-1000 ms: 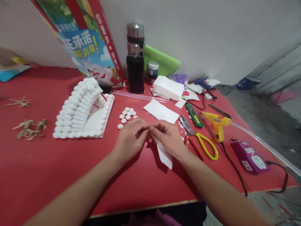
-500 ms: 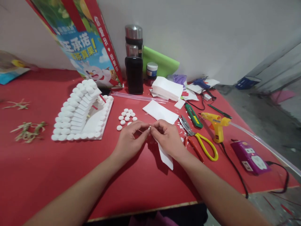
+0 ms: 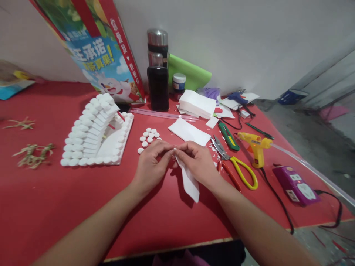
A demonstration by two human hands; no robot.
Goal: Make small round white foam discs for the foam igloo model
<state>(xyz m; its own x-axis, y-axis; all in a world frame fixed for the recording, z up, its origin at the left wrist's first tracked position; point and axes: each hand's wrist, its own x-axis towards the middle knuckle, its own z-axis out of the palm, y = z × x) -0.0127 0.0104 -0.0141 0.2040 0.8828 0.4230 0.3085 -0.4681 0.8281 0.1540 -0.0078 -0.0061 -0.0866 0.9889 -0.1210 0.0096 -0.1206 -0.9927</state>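
Both of my hands meet at the middle of the table, fingertips pinched together. My right hand (image 3: pixel 199 163) is closed on one end of a white strip (image 3: pixel 190 186), which looks like thin foam or thick paper; the rest hangs down below the palm. My left hand (image 3: pixel 153 164) pinches the same end, where a small curled tip shows between the thumbs. Just beyond the left hand lie several small white discs (image 3: pixel 150 140). A flat white sheet (image 3: pixel 189 132) rests behind the right hand. To the left stands a white model with steps (image 3: pixel 95 138), edged with rows of similar discs.
On the right are scissors (image 3: pixel 226 155) with red and yellow handles, a green utility knife (image 3: pixel 228 136), a yellow glue gun (image 3: pixel 255 146) and a purple power socket (image 3: pixel 296 186). A black phone (image 3: pixel 158 88) stands at the back. Straw figures (image 3: pixel 34 155) lie left.
The pinched fingertips have shifted slightly left. The hanging strip has swung left and more of it shows below the right hand.
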